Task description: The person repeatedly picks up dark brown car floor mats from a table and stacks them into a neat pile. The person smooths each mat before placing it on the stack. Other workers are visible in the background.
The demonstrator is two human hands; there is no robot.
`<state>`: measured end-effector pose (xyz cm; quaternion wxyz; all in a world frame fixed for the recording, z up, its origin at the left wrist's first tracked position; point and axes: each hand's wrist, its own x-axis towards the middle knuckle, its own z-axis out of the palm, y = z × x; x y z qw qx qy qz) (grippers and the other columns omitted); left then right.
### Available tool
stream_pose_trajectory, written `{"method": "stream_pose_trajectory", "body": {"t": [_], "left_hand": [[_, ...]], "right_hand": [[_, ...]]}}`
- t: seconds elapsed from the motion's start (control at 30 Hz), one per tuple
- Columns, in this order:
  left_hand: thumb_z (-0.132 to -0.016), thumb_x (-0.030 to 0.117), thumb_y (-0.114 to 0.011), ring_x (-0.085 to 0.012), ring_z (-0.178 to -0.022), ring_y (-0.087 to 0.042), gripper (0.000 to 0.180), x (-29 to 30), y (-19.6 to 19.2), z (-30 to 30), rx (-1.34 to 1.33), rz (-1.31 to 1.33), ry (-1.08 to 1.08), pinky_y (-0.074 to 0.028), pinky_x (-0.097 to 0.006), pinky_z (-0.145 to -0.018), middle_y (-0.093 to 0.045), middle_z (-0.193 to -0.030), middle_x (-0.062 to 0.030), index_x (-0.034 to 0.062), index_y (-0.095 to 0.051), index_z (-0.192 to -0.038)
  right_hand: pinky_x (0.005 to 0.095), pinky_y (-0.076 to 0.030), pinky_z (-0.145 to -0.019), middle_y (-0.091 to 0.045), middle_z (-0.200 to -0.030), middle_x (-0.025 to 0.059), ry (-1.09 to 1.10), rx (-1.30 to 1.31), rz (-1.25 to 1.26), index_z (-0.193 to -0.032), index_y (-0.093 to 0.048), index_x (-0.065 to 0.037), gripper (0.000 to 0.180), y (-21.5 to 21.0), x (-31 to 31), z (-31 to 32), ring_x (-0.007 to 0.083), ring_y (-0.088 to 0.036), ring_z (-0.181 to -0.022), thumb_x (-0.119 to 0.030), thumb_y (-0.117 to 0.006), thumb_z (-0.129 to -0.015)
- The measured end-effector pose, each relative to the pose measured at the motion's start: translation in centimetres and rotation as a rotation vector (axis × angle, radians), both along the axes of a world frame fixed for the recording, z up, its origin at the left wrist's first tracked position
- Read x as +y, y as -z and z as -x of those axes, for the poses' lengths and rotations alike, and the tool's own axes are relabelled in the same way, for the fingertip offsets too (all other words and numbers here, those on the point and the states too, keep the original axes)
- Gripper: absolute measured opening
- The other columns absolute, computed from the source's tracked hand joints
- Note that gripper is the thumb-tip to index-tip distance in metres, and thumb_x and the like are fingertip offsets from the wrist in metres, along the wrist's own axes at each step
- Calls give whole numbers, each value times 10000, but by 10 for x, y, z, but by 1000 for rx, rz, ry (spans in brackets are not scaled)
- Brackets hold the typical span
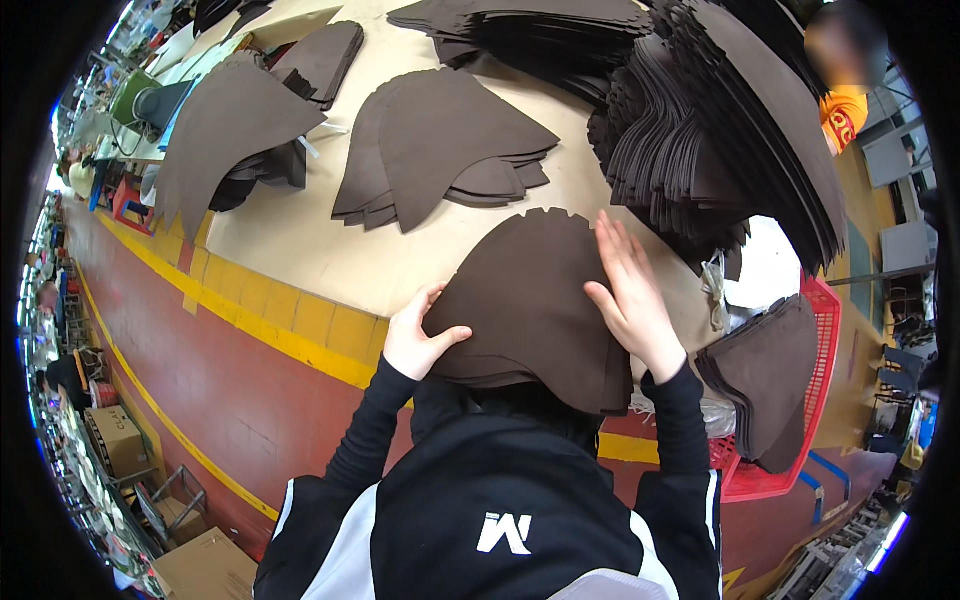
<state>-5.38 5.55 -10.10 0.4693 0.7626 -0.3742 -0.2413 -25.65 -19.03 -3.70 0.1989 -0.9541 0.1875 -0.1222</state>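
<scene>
A stack of dark brown curved, notched sheet pieces lies in front of me at the near edge of the table, its lower layers showing at the front. My left hand holds the stack's left edge, thumb on top and the other fingers partly hidden at the side. My right hand lies open along the right edge, fingers stretched out and thumb pointing inward over the top piece. Just beyond is a fanned pile of similar brown pieces.
Tall stacks of brown pieces crowd the table's right side. More pieces overhang its left edge. A red plastic basket at my right has brown pieces at it. A person in an orange sleeve is at the far right. Cardboard boxes stand lower left.
</scene>
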Motion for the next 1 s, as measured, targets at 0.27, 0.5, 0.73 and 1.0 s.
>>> {"method": "stream_pose_trajectory", "body": {"t": [0.27,0.5,0.73,1.0], "left_hand": [[-842,136,-785,-249,-1016,-673,411,-6,-7,13,-9,11,-176,-511,-335,-923,-694,-1092,-153,-18,-622,-1187],[-901,84,-720,-137,-848,-684,271,-2,6,0,126,71,-154,-531,-270,-787,-728,-957,-115,-20,-653,-1142],[-926,62,-708,-117,-897,-678,194,-5,-48,-45,-3,235,-230,-529,-255,-847,-754,-965,-81,-35,-735,-1092],[-940,179,-724,-144,-1015,-661,299,26,-132,-248,-514,741,-852,-502,-271,-935,-728,-1116,-114,-17,-721,-1165]], "right_hand": [[464,-211,-1216,-332,-1597,159,-296,103,158,-1501,-372,-18,834,23,39,-47,268,-316,-1481,-557,-590,-902],[412,-262,-1203,-337,-1598,132,-647,165,-41,-1510,-371,-35,807,13,90,-10,241,-332,-1475,-590,-522,-944],[441,-378,-1130,-432,-1528,162,-709,-22,-443,-1449,-452,-25,647,-18,67,16,309,-460,-1377,-420,-597,-957],[449,-486,-992,-590,-1368,179,-267,-203,-209,-1268,-626,-13,470,-42,47,29,362,-612,-1162,-215,-710,-851]]}}
